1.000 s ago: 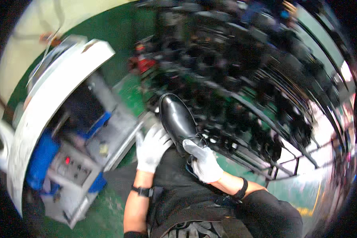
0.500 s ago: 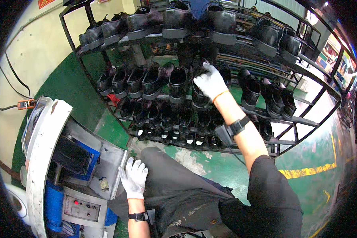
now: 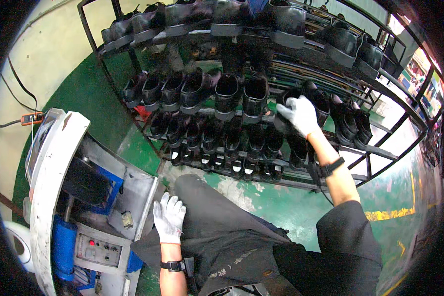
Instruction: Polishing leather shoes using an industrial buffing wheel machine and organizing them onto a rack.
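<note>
Black shoe (image 3: pixel 282 124) sits at the middle shelf of the rack (image 3: pixel 296 44), right of centre. Dark upper, mostly hidden behind the glove. Can't tell if it's resting on the shelf or lifted.

Right hand (image 3: pixel 299 116), white glove, is on it: fingers bent over its upper part, hand partly closed. Can't tell how firm the hold is. Left hand (image 3: pixel 169 217), also gloved, is well apart from the rack, low by the grey machine's (image 3: pixel 140 182) edge; fingers a bit spread, nothing in it.

Neighbour shoes (image 3: pixel 255 96) on that shelf: black, smooth leather look, thick dark soles, openings up, many with heels facing the person. More of the same in rows above and below; some in the lowest row show white patches.

Machine at left: white curved cover (image 3: pixel 59 182), blue cylinder (image 3: pixel 64 246), control panel (image 3: pixel 98 250) with a red button. Green floor (image 3: pixel 301 212), yellow line (image 3: pixel 390 214) at right.
</note>
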`<state>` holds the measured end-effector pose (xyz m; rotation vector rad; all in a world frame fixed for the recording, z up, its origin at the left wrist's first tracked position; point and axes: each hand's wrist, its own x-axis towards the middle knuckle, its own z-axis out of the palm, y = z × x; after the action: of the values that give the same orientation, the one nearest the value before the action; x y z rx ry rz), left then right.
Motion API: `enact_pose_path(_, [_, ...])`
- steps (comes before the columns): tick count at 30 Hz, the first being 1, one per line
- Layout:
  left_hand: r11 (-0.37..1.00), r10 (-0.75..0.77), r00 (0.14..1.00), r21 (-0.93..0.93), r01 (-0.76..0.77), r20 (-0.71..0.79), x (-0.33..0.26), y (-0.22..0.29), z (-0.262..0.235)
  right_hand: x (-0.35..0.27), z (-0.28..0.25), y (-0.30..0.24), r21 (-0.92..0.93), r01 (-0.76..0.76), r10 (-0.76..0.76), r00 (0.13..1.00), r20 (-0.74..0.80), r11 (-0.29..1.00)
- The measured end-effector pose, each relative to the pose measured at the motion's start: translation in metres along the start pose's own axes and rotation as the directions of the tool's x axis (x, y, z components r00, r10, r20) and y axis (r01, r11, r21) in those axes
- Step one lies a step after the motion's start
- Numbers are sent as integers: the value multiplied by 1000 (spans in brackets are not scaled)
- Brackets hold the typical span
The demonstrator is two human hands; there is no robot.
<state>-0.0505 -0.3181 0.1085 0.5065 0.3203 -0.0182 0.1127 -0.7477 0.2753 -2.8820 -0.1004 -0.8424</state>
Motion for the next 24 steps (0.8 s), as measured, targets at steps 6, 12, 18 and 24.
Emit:
enact_pose_path(6, [989,-142,982,-32,147,127,4,-22,15,-93,-57,-86,338,-107,108,994,18,935])
enact_pose_path(12, [951,-308,927,68,300,215,-8,-42,44,-149,-53,-166,816,-251,175,967,185,521])
enact_pose_path(18, [973,35,989,-229,-1,141,3,-3,45,-145,-6,-244,936,274,-658,750,-64,221])
enact_pose_path(24, [909,216,975,-377,-180,55,-9,58,-44,-147,37,-334,797,-260,-729,323,604,545])
